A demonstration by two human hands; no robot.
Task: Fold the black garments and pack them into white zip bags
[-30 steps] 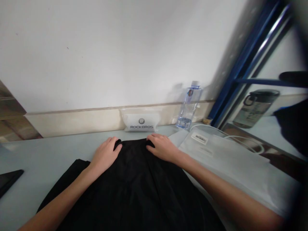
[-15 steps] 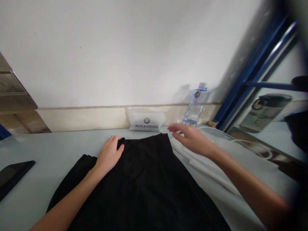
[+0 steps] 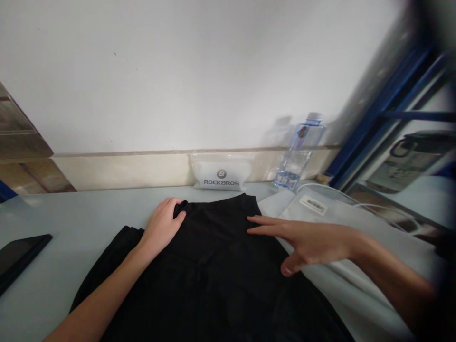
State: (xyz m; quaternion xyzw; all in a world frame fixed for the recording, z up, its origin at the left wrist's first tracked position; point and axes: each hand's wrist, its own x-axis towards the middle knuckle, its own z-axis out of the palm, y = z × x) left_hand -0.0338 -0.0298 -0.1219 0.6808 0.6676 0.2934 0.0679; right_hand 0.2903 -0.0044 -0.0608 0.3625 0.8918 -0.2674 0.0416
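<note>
A black garment [image 3: 213, 266] lies spread over the table, its narrower end toward the wall and its near part running out of the picture. Pinched between the thumb and fingers of my left hand [image 3: 164, 221] is a rolled bit of the garment's far left edge. My right hand [image 3: 309, 242] is over the garment's right side, fingers stretched toward the left and thumb apart; nothing is in it. Whether its fingertips touch the cloth I cannot tell. A white plastic bag [image 3: 342, 213] with a barcode label lies beyond and under that arm.
A ROCKBROS zip pouch [image 3: 221, 175] leans against the wall behind the garment. Right of it stands a clear water bottle [image 3: 299, 154], with a white cable [image 3: 388, 209] nearby. A dark tablet-like device [image 3: 21, 261] lies left. A dark-lidded bottle [image 3: 409, 159] is beyond the blue frame [image 3: 377, 109].
My right hand has come nearer and down from the garment's far right corner to its right side, fingers straightening. My left hand keeps its grip. The view has shifted slightly.
</note>
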